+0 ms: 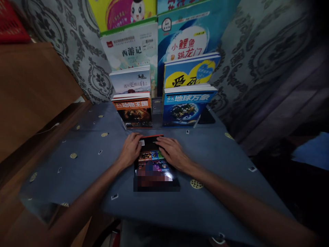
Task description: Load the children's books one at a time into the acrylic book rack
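Observation:
A dark glossy book (151,156) lies on the cloth-covered table, its far end towards the bookstand. Small coloured pictures show on its cover, and the near part is blurred into blocks. My left hand (131,149) grips its far left edge with bent fingers. On the opposite edge my right hand (173,151) holds it, fingers reaching over the cover. Both thumbs are hard to make out. Just beyond the hands stand an orange animal book (136,109) with a lion and a blue earth book (185,108).
Taller books rise behind in tiers, among them a pale green one (131,51) and a teal one (190,37). A dark flat object (207,116) lies right of the stand. Patterned curtains (87,55) hang behind. A wooden cabinet (33,89) stands left of the table (84,171).

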